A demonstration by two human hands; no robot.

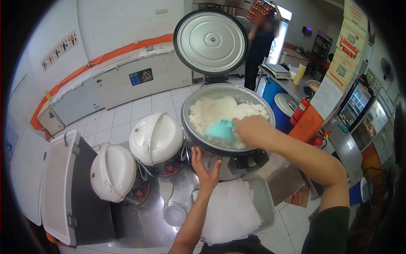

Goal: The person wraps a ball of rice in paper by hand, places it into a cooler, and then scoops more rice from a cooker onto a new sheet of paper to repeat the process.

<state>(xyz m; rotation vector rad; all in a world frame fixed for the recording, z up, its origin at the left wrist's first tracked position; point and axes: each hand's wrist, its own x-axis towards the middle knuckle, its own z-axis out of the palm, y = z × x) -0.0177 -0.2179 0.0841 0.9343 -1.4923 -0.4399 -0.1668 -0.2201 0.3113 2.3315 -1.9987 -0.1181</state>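
Observation:
My right hand [253,132] is closed round the handle of a teal scoop [220,130], blurred by motion, low over the white rice [224,109] in a large open cooker [186,114]. My left hand [205,171] has its fingers spread against the cooker's front side and holds nothing. The cooker's round metal lid [210,42] stands raised behind it. Below the cooker, a stack of white paper sheets [230,211] lies in a pale tray [265,203].
Two white-lidded rice containers [156,137] [113,172] and an open cooler box [63,182] stand at left. On the metal table [144,228] are a white paddle [166,190] and a small clear bowl [174,215]. A person [260,42] stands behind; a fire extinguisher [299,112] is at right.

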